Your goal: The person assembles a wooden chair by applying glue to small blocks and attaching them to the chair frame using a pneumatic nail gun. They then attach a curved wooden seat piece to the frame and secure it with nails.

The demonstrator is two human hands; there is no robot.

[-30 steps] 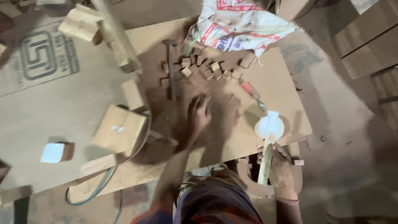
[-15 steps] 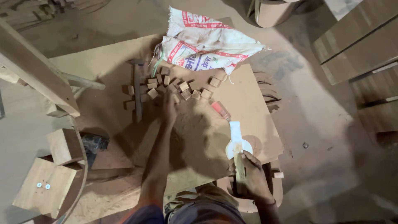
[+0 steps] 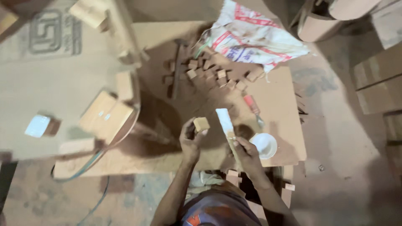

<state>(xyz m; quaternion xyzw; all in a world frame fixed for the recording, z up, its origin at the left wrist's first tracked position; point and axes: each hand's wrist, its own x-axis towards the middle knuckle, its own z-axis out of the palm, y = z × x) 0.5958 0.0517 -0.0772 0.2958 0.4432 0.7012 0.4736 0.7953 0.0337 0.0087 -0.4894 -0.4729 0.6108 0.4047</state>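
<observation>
My left hand (image 3: pixel 190 140), which was reaching into the heap of blocks (image 3: pixel 217 73) a moment ago, now pinches a small wooden block (image 3: pixel 201 124) mid-frame, my right hand (image 3: pixel 247 155) grips the white-tipped stick (image 3: pixel 228 127) beside the white bowl (image 3: pixel 264 145), all over a dusty plywood board (image 3: pixel 280 96) on the workshop floor.

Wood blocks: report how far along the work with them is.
Done: I cannot tell; no finished pieces are distinguishable. In hand: the left hand holds one small wood block, and the right hand holds a flat stick with a whitish end beside the white bowl. Left: a heap of loose blocks lies on the board by the sack.
</observation>
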